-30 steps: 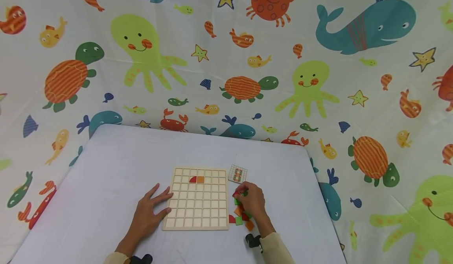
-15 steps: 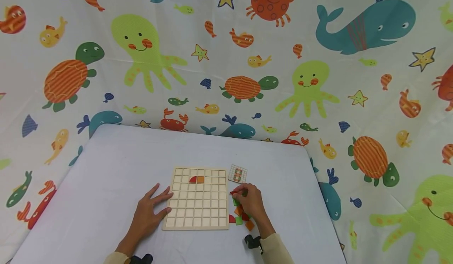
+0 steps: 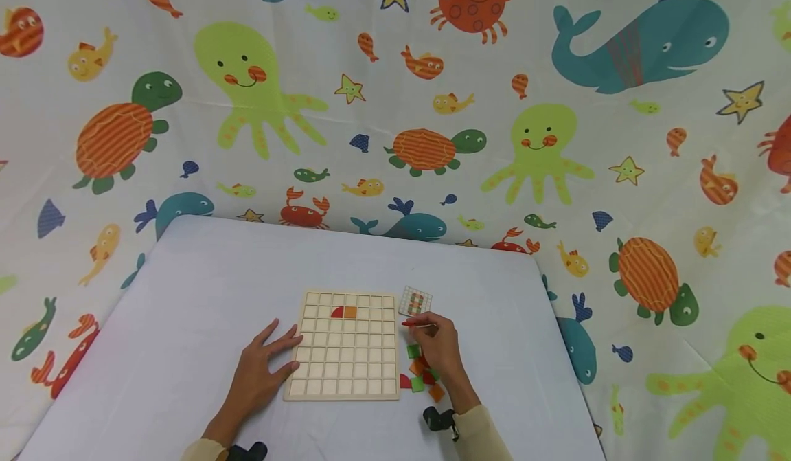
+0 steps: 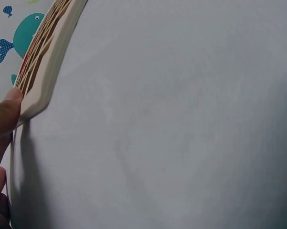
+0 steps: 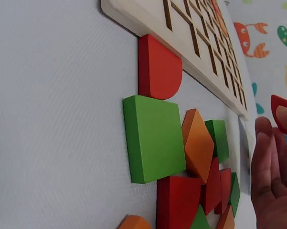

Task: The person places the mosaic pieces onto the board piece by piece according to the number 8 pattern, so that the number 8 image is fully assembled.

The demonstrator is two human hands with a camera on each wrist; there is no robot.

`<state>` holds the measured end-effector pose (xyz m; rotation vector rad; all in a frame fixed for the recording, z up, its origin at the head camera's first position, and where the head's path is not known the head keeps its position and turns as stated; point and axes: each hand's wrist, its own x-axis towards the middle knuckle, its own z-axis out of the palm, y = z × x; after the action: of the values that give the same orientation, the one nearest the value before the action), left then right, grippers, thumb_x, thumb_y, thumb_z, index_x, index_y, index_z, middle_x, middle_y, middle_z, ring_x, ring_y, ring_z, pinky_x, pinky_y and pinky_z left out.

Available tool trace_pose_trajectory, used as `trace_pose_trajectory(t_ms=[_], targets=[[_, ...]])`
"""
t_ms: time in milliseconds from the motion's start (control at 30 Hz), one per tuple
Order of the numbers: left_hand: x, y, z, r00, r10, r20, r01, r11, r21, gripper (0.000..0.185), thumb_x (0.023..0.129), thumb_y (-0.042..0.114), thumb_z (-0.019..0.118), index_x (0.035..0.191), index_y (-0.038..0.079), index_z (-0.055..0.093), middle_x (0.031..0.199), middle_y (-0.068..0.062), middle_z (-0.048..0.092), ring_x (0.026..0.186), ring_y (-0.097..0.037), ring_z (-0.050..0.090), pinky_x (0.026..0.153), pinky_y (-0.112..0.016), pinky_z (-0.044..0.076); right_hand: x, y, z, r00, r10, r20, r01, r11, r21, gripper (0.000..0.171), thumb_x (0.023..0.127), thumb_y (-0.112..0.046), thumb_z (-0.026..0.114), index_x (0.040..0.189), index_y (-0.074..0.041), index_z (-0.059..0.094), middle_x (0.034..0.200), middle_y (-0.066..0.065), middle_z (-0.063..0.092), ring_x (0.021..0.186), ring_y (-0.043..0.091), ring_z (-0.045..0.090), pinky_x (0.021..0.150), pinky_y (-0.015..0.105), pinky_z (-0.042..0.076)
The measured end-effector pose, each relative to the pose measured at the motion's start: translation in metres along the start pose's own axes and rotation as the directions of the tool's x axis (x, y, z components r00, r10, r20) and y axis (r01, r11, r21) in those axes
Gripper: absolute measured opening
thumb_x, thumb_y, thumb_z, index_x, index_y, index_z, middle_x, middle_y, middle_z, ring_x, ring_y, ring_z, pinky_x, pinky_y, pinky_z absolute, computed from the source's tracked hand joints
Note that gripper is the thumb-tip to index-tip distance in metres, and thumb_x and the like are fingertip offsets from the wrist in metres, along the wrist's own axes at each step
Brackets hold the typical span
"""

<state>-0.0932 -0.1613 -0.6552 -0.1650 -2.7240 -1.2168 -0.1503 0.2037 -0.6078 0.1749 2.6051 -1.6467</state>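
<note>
Low in the frame, just left of centre, the left hand point(image 3: 262, 368) lies flat on the table point(image 3: 185, 310), fingers straight and spread, fingertips touching the left edge of the wooden board point(image 3: 346, 345). That board is a pale, smooth square plate cut into a grid of shallow square cells; a red quarter-round piece point(image 3: 336, 312) and an orange square point(image 3: 350, 312) sit side by side in its second row. Further right, the right hand point(image 3: 440, 351) is raised just beside the board's right edge, fingertips pinching a thin red piece point(image 3: 409, 323). Beneath it lies a loose pile of pieces point(image 3: 420, 375), flat matte blocks in green, orange and red. A small pattern card point(image 3: 415, 302) lies above the hand.
</note>
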Motion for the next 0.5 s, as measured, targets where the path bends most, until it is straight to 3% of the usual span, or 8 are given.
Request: trace_pose_trajectory(t_ms=[200, 367, 500], targets=[[0.0003, 0.0003, 0.0003, 1.0, -0.013, 0.005, 0.013, 1.0, 0.004, 0.051, 0.082, 0.015, 0.089, 0.131, 0.016, 0.077, 0.15, -0.008, 0.065, 0.151, -0.051, 0.041, 0.111, -0.079, 0.034, 0.0016, -0.0012, 0.0023, 1.0, 0.013, 0.006, -0.013, 0.996, 0.084, 0.012, 0.095, -0.01, 0.079, 0.103, -0.016, 0.083, 0.108, 0.004, 0.081, 0.086, 0.016, 0.072, 0.075, 0.021, 0.061], [0.0002, 0.0013, -0.0004, 1.0, -0.011, 0.002, 0.011, 1.0, 0.003, 0.05, 0.082, 0.015, 0.09, 0.13, 0.016, 0.077, 0.15, -0.008, 0.065, 0.151, -0.051, 0.041, 0.111, -0.079, 0.034, 0.0009, -0.0027, 0.0049, 1.0, -0.006, 0.025, 0.002, 0.989, 0.145, 0.016, 0.096, -0.016, 0.08, 0.111, -0.012, 0.082, 0.109, 0.008, 0.08, 0.088, 0.019, 0.073, 0.077, 0.023, 0.061], [-0.0004, 0.0031, -0.0013, 1.0, -0.008, 0.0, 0.008, 1.0, 0.004, 0.051, 0.081, 0.015, 0.09, 0.13, 0.016, 0.077, 0.149, -0.008, 0.065, 0.151, -0.052, 0.041, 0.111, -0.079, 0.035, 0.0008, -0.0039, 0.0067, 0.999, -0.027, 0.035, 0.022, 0.989, 0.143, 0.018, 0.095, -0.023, 0.081, 0.112, -0.016, 0.083, 0.101, 0.009, 0.077, 0.084, 0.021, 0.069, 0.074, 0.028, 0.062]])
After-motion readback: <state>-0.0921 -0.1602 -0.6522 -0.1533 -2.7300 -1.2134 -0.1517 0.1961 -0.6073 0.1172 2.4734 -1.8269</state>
